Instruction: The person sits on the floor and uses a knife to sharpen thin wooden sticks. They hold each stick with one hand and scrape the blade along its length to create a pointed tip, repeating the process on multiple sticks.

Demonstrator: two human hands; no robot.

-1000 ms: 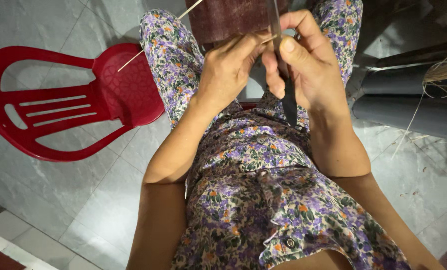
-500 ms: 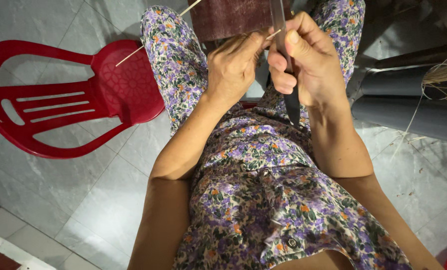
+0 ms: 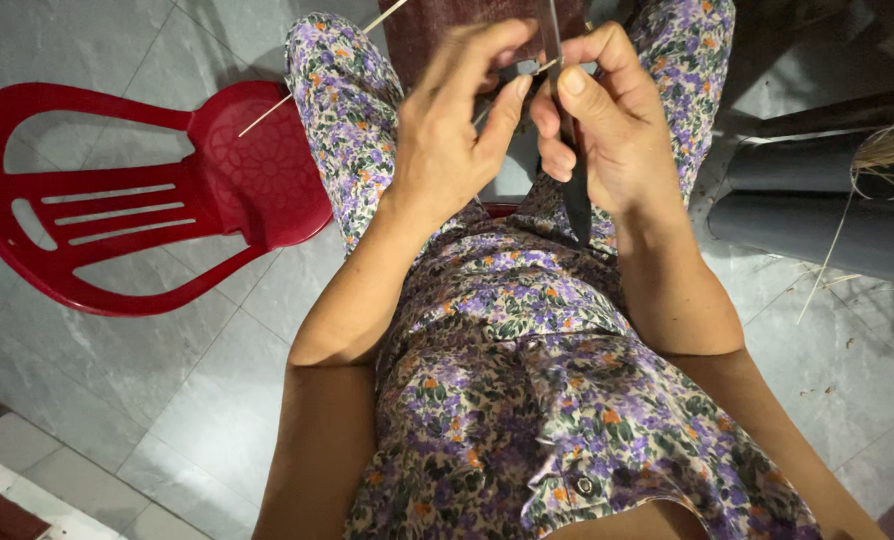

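Note:
My left hand [image 3: 457, 130] pinches a thin pale stick [image 3: 297, 92] that runs up and to the left over my knee. My right hand [image 3: 607, 130] is closed on a knife [image 3: 571, 195]; its dark handle points down from the fist and the blade rises between my two thumbs. The blade meets the stick where the hands come together, above my lap. I sit in purple flowered clothes [image 3: 527, 380], knees apart. A dark brown block [image 3: 447, 30] stands behind the hands, partly hidden.
A red plastic chair [image 3: 137, 200] lies tipped on the grey tiled floor [image 3: 147, 400] at my left. Grey pipes [image 3: 817, 210] and a bundle of pale fibres [image 3: 887, 150] lie at the right. Loose strands are scattered on the tiles nearby.
Both hands have stayed together on the stick and knife, shifting only slightly; the view has drifted a little.

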